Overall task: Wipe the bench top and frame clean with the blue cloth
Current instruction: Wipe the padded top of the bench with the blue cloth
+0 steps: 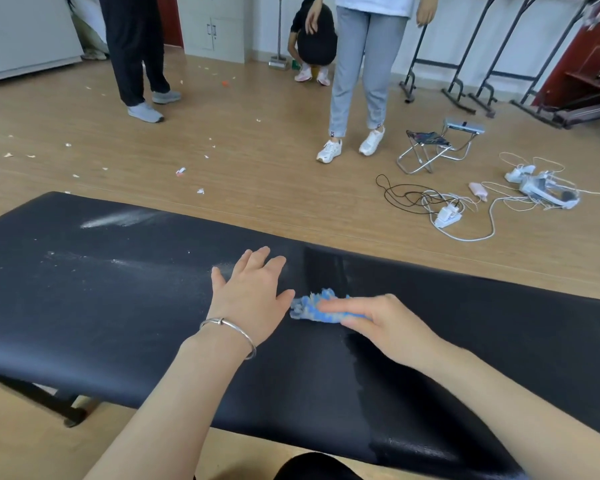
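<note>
Black padded vinyl covers the bench top (pixel 84 306), which spans the view from left to right. Its far edge borders the wooden floor (pixel 257 150), and its near edge lies towards the person. Below its near left corner a dark piece of the frame (pixel 66 408) shows. Beyond the far edge, well apart from the bench top, three other people stand or crouch, and a folding stool (pixel 426 147) and white cables (pixel 465 220) lie on the floor.

At the middle of the bench top the left hand (pixel 250 296) rests palm down. Its fingers are straight, a little spread and aimed at the far edge, and it holds nothing. Just right of it, the right hand (pixel 371 320) lies with straight, closed fingers pointing left, pressing flat on the blue cloth (pixel 309 306). The bunched cloth sits on the bench top, with its left end just beside the left thumb.

A glossy, damp-looking band runs from far edge to near edge past the cloth. A silver bangle (pixel 229 327) circles the left wrist. White dust streaks (pixel 118 218) mark the bench top's broad left stretch.
</note>
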